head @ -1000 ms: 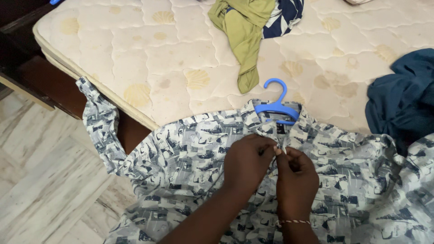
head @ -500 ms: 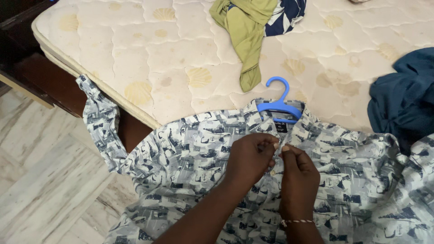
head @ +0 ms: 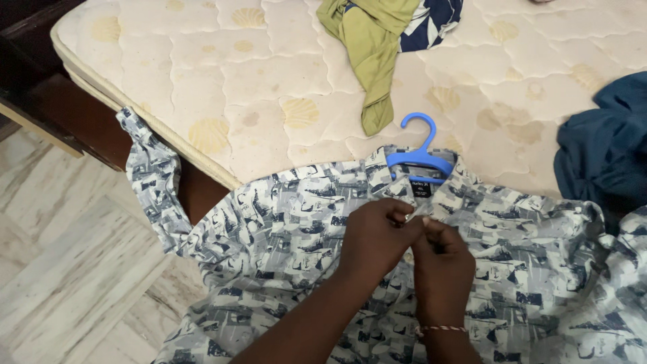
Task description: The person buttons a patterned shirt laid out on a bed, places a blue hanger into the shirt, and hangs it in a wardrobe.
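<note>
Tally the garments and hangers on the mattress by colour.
Grey-blue printed shirt: 1
Olive green garment: 1
Navy and white patterned garment: 1
Dark teal garment: 1
Blue hanger: 1
Total: 5

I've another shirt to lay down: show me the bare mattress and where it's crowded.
Bare mattress lies left of the green garment, and between blue hanger and dark blue cloth. Crowded: near edge, where both hands pinch the patterned shirt.
</note>
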